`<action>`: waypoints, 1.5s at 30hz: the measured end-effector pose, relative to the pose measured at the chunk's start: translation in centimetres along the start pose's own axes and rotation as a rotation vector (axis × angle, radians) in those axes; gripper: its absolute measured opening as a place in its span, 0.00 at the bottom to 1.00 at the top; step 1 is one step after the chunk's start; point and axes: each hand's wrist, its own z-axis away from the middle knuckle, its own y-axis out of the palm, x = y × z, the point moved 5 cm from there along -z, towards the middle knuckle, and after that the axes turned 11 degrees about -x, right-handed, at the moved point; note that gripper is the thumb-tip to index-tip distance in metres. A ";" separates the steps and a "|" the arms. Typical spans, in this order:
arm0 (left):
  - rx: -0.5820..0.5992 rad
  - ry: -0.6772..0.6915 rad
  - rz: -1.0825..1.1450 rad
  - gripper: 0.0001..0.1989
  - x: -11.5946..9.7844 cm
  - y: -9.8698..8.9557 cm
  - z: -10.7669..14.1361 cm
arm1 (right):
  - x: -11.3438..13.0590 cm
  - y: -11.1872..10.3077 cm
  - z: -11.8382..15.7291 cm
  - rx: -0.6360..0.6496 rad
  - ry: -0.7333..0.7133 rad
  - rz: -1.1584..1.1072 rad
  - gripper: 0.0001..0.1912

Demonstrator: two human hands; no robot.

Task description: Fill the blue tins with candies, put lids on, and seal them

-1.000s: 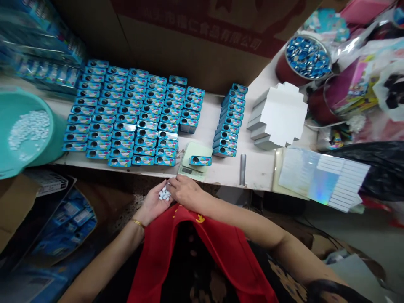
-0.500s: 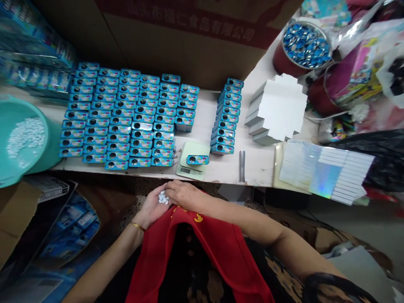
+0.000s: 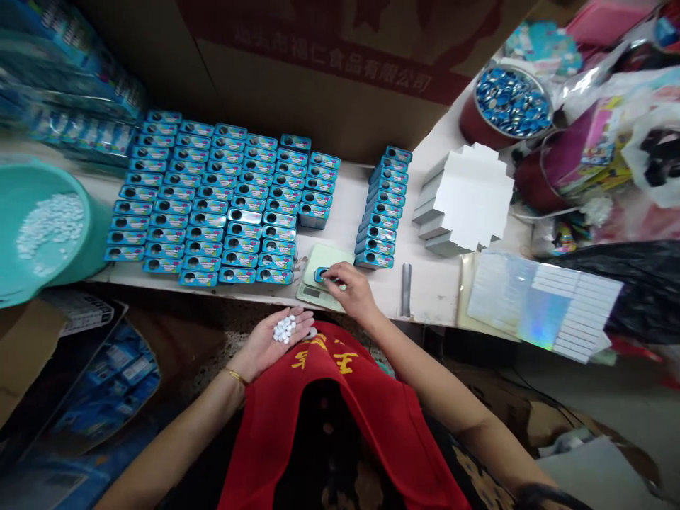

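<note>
My left hand (image 3: pixel 270 343) is palm up above the red apron, fingers stretched out, with a small heap of white candy tablets (image 3: pixel 285 329) resting in the palm. Over a kitchen scale (image 3: pixel 329 256), my right hand (image 3: pixel 348 287) reaches down with thumb and fingers pinched at a small blue tin (image 3: pixel 319 274) lying on it. The hand covers most of that tin, and what the fingertips hold is hidden. Rows of similar blue tins (image 3: pixel 205 219) with round dark holes stand left of the scale; a single column of tins (image 3: pixel 383 205) stands right of it.
At the left a turquoise tub (image 3: pixel 88 234) holds white tablets. A metal strip (image 3: pixel 406 290), stacked white cartons (image 3: pixel 467 198) and silvery sheets (image 3: pixel 542 301) lie to the right. Behind are a large cardboard box (image 3: pixel 319 106) and a pot (image 3: pixel 472 127) of blue-silver lids.
My right hand has left my left hand and moved forward and right to the tin on the scale. My left hand has flattened out, baring the tablets. The view has shifted slightly.
</note>
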 end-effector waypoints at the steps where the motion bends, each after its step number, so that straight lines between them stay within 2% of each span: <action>1: 0.000 0.004 0.007 0.10 0.0 -0.1 0.0 | -0.7 0.0 -0.3 -0.012 0.017 -0.004 0.06; 6: -0.016 0.024 0.019 0.10 0.0 -0.6 0.0 | -2.7 -0.2 -1.1 -0.089 0.118 -0.039 0.04; 10: -0.006 0.026 0.013 0.10 0.0 -0.6 0.1 | -1.1 -0.6 -0.4 -0.129 0.199 -0.104 0.04; 12: 0.003 0.023 0.004 0.10 0.1 -0.5 0.1 | 1.0 0.2 0.6 -0.026 0.172 -0.149 0.04; 15: 0.014 0.026 0.020 0.09 0.2 -0.5 -0.1 | 4.1 1.6 2.3 0.216 0.055 -0.174 0.06; 16: 0.029 0.025 0.023 0.09 0.1 -0.5 -0.1 | 4.3 1.4 2.5 0.224 0.037 -0.154 0.06; 18: 0.061 0.017 0.028 0.08 0.0 -0.7 0.0 | 3.2 -0.4 2.1 0.088 0.068 -0.058 0.08; 20: 0.077 0.007 0.057 0.08 -0.4 -1.1 0.2 | 0.9 -3.2 1.2 -0.097 0.132 0.065 0.09; 21: 0.074 0.008 0.083 0.08 -0.7 -1.3 0.2 | -0.2 -4.4 0.7 -0.134 0.145 0.119 0.10; 22: 0.070 0.014 0.106 0.09 -1.0 -1.6 0.3 | -1.3 -5.2 0.2 -0.132 0.142 0.166 0.11; 24: 0.072 0.032 0.140 0.09 -1.6 -2.2 0.4 | -2.6 -5.8 -0.5 -0.045 0.082 0.240 0.15; 28: 0.065 0.060 0.170 0.09 -2.3 -3.0 0.5 | -3.0 -4.0 -0.5 0.160 -0.069 0.355 0.22; 33: 0.057 0.069 0.185 0.08 -2.4 -3.6 0.4 | -3.4 -1.9 0.1 0.279 -0.079 0.479 0.27; 40: 0.044 0.074 0.172 0.07 -2.4 -3.5 0.3 | -4.3 -1.2 0.2 0.299 -0.077 0.495 0.25; 45: 0.060 0.064 0.136 0.06 -2.6 -2.6 0.3 | -5.0 -0.1 0.5 0.289 -0.092 0.483 0.21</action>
